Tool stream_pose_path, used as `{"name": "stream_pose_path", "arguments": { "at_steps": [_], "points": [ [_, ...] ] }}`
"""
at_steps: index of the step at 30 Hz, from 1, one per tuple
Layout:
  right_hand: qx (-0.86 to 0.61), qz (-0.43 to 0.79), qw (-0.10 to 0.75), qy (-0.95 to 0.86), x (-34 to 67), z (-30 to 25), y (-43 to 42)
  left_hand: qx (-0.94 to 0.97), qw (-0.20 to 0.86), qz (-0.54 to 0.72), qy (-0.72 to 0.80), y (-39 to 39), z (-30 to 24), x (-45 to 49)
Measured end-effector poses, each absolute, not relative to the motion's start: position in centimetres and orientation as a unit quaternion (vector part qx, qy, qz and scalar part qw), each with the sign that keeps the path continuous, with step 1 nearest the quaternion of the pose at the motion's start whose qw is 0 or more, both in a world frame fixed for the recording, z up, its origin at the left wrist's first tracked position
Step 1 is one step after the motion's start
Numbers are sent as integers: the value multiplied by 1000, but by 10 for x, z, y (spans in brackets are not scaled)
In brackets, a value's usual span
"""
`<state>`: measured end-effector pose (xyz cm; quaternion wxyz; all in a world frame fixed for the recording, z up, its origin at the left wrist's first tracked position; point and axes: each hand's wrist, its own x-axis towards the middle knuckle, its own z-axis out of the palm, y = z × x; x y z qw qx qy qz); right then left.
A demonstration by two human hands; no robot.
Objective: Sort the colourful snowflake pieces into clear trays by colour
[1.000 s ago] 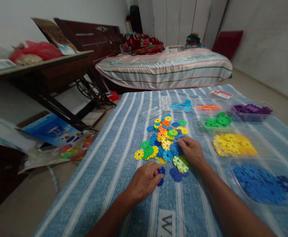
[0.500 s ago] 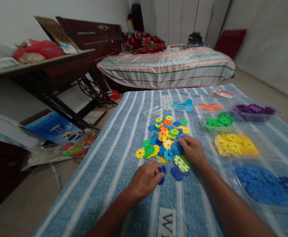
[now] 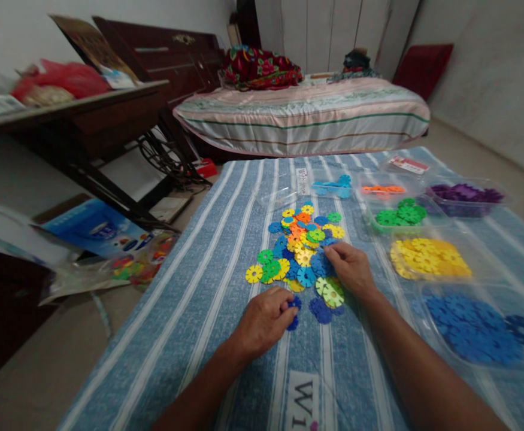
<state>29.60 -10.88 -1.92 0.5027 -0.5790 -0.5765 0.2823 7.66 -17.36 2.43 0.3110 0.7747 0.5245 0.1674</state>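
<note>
A loose pile of notched plastic discs point(image 3: 304, 257), in yellow, orange, green and blue, lies mid-table. At its near left, my left hand point(image 3: 265, 318) is closed round several dark blue notched discs point(image 3: 294, 304), which stick out past the thumb and fingers. My right hand point(image 3: 352, 270) is at the pile's right edge, thumb and forefinger pinched on a blue notched disc point(image 3: 322, 263); the fingertips partly hide their grip. Between the hands lie pale green discs point(image 3: 332, 293) and violet-blue discs point(image 3: 321, 311).
Clear tubs hold sorted discs at right: blue point(image 3: 472, 323), yellow point(image 3: 430, 258), green point(image 3: 400, 214), purple point(image 3: 466, 194), orange point(image 3: 382, 190) and light blue point(image 3: 333, 187). A clear lid or tub point(image 3: 276, 194) lies at the back left. Beyond the striped cloth point(image 3: 190, 287) stands a bed point(image 3: 306, 120).
The view has shifted slightly. Both hands keep almost the same places and grips, and the pile looks unchanged.
</note>
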Motion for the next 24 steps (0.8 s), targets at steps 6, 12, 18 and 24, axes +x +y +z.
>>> {"name": "stream_pose_path", "arguments": {
  "at_steps": [6,12,18,24],
  "points": [
    [-576,285,502,-578,296,-19,-109,774,312,155,529,-174,25,77],
    [-578,287,501,-577,296,-19,-109,777,308,145,530,-173,23,78],
    [-575,292,501,-577,296,-20,-109,781,301,144,529,-174,25,78],
    [-575,296,501,-575,296,-21,-108,781,300,147,528,-174,24,76]
  ]
}}
